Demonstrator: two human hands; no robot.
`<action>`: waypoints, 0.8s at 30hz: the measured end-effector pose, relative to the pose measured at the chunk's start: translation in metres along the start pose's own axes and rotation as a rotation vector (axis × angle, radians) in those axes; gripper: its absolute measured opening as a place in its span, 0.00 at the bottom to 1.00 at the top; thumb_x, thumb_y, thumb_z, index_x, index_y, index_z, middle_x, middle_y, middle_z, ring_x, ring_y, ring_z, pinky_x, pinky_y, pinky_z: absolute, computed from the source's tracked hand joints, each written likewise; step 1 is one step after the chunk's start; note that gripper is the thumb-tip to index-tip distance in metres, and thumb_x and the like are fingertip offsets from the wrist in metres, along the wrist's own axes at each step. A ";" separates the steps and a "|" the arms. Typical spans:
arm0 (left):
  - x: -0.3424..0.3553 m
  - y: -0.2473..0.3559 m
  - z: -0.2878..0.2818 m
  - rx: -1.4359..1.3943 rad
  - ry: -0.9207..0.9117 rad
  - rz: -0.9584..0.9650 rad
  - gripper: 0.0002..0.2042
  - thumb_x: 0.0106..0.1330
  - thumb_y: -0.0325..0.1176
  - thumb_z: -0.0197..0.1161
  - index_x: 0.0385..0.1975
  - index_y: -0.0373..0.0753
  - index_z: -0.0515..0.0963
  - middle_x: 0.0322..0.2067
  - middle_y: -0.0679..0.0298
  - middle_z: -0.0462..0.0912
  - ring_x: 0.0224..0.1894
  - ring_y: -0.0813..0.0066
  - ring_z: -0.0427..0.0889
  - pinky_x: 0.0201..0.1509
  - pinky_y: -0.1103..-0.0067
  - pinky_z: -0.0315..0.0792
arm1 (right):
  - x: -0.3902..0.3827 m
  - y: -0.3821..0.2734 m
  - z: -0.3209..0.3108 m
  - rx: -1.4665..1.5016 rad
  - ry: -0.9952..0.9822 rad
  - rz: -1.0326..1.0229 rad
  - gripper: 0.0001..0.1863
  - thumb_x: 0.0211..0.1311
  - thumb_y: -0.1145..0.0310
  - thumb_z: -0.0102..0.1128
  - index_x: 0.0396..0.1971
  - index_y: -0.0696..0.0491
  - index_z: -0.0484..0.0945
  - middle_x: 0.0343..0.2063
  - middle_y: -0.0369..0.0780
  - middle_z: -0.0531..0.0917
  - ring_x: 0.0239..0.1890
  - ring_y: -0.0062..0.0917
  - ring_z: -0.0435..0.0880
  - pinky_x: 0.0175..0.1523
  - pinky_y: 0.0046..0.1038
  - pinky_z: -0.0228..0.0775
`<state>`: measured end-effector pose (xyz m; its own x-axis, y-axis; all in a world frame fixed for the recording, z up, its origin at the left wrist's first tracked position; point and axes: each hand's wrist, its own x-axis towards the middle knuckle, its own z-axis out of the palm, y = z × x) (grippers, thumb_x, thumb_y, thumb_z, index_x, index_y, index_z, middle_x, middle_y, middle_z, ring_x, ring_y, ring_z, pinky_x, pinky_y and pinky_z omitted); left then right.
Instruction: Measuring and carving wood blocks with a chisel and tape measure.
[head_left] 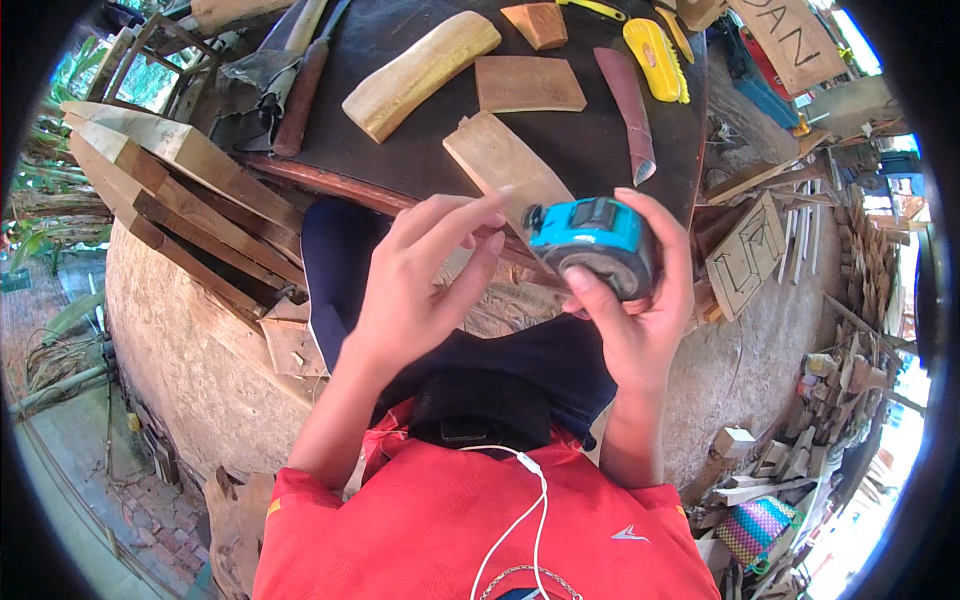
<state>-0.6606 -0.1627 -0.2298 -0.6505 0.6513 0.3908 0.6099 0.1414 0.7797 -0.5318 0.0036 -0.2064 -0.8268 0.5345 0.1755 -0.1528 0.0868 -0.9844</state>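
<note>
A blue and black tape measure is in my right hand, the fingers wrapped around its case over my lap. To its left, my left hand is raised with thumb and fingers apart, nothing between them. Its fingertips point toward the end of the tape measure without touching it. Just behind both hands, a flat light board lies at the near edge of the dark table, partly covered by the tape measure.
On the table lie a long pale wood block, a reddish-brown board, a small wood block, rolled sandpaper and a yellow brush. Long-handled tools are at the left. Timber planks lean below them; wood scraps pile at right.
</note>
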 end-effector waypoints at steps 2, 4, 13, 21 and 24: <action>0.004 -0.001 -0.008 -0.109 -0.053 -0.003 0.17 0.66 0.20 0.62 0.55 0.31 0.81 0.40 0.58 0.85 0.38 0.71 0.81 0.49 0.77 0.74 | -0.003 0.000 0.002 0.024 -0.017 0.044 0.37 0.54 0.77 0.79 0.64 0.58 0.69 0.55 0.42 0.79 0.54 0.25 0.83 0.60 0.26 0.76; 0.004 -0.001 -0.015 -0.492 -0.215 -0.312 0.13 0.74 0.26 0.55 0.52 0.28 0.81 0.39 0.60 0.85 0.37 0.75 0.80 0.46 0.79 0.74 | -0.004 0.009 0.000 -0.199 -0.053 -0.224 0.36 0.53 0.76 0.80 0.62 0.57 0.71 0.55 0.42 0.79 0.57 0.27 0.82 0.60 0.28 0.76; 0.002 0.006 0.006 -0.760 -0.226 -0.566 0.12 0.80 0.39 0.54 0.40 0.36 0.77 0.27 0.75 0.71 0.30 0.88 0.67 0.34 0.85 0.62 | -0.013 0.012 -0.001 -0.443 -0.061 -0.347 0.35 0.51 0.73 0.81 0.60 0.56 0.74 0.51 0.46 0.83 0.52 0.36 0.84 0.57 0.32 0.77; 0.038 -0.031 -0.007 -0.464 -0.063 -0.504 0.13 0.78 0.41 0.60 0.39 0.37 0.78 0.26 0.80 0.65 0.29 0.93 0.59 0.31 0.87 0.53 | -0.032 0.009 -0.026 -0.651 0.017 -0.245 0.32 0.54 0.77 0.77 0.61 0.57 0.76 0.51 0.44 0.81 0.51 0.30 0.83 0.57 0.29 0.74; 0.058 -0.033 -0.011 -0.039 -0.026 -0.337 0.18 0.76 0.43 0.61 0.40 0.28 0.80 0.25 0.60 0.79 0.28 0.75 0.75 0.35 0.77 0.70 | -0.037 0.004 -0.032 -0.734 0.022 -0.287 0.32 0.53 0.76 0.78 0.60 0.57 0.77 0.49 0.45 0.83 0.50 0.32 0.83 0.55 0.31 0.75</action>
<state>-0.7240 -0.1381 -0.2276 -0.8003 0.5919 0.0955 0.3446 0.3237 0.8812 -0.4849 0.0115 -0.2175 -0.7968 0.4232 0.4313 0.0440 0.7526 -0.6570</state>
